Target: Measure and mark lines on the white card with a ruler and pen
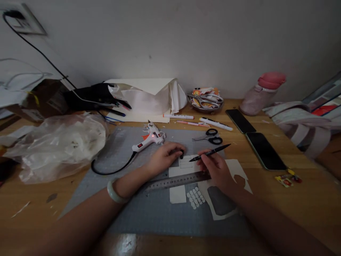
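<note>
My right hand (217,170) grips a black pen (210,153), its tip pointing left over a white paper piece (178,185) with drawn lines. My left hand (165,156) is curled beside that paper, pinching a small black cap (182,154). A steel ruler (176,181) lies across the paper below both hands. Several small white cut pieces (195,199) sit just under the ruler. A pale bangle (115,192) is on my left wrist.
A grey cutting mat (138,209) covers the wooden desk. A white glue gun (149,138) with a black cord, black scissors (211,137), markers (215,123), two phones (265,151), a plastic bag (58,145), a pink bottle (261,94) and a scissors dish (205,101) surround it.
</note>
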`<state>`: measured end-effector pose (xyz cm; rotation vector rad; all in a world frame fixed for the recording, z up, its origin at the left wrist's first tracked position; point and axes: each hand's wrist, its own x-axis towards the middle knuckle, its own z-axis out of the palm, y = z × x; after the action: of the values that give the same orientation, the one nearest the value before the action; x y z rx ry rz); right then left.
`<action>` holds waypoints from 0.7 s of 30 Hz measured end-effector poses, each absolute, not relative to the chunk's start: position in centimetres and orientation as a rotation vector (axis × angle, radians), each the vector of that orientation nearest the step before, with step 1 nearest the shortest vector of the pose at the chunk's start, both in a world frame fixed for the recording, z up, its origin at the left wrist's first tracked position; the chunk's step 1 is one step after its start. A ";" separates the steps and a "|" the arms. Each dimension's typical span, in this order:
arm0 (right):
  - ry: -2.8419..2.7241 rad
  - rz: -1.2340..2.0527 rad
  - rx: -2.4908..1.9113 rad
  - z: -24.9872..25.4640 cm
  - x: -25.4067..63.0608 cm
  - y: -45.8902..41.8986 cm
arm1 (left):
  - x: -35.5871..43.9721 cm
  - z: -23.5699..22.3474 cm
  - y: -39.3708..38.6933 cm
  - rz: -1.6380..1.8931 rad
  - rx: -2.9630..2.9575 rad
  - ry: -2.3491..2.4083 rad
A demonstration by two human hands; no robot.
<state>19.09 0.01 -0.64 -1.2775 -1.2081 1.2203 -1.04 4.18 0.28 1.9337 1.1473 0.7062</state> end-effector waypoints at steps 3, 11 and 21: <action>-1.255 1.214 -1.283 -0.6 19.1 -0.2 | -0.8 0.4 4.2 0.680 1.913 1.109; -1.418 1.189 -1.256 -0.9 19.4 -0.4 | -0.8 0.4 4.4 0.637 1.834 1.150; -1.627 1.174 -1.215 -1.2 19.7 -0.7 | -0.8 0.4 4.4 0.642 1.843 1.194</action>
<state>19.74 -0.73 -1.22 -1.2154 -1.6272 1.1738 -0.76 4.42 0.39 1.8429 1.1945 0.6418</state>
